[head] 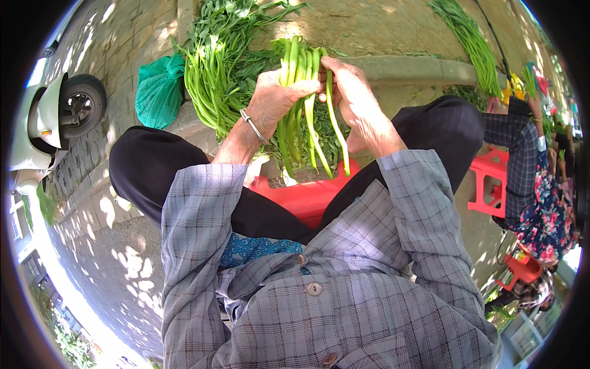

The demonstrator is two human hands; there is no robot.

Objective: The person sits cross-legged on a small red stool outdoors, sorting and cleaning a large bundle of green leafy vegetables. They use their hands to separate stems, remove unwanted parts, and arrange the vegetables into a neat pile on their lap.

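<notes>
My left hand [272, 97] is closed around a small bunch of green leaf-vegetable stems [290, 129], with its thumb across the front. The stems hang down over my lap, their cut-looking ends pale and uneven. A single stem [339, 127] hangs at the bunch's right side, pinched by the fingers of my right hand [352, 92]. Some fingertips of both hands are hidden behind the stems. Just left of my hands lies a larger heap of the same stems [207, 87], with dark green leaves [226, 23] beyond it. A metal bangle circles my left wrist.
A green knotted bag [159, 90] stands left of the heap, and a scooter [46, 124] farther left. A stone kerb [410, 69] runs ahead. More stems [470, 46] lie at far right. Other people sit on the right near a red plastic stool [491, 180].
</notes>
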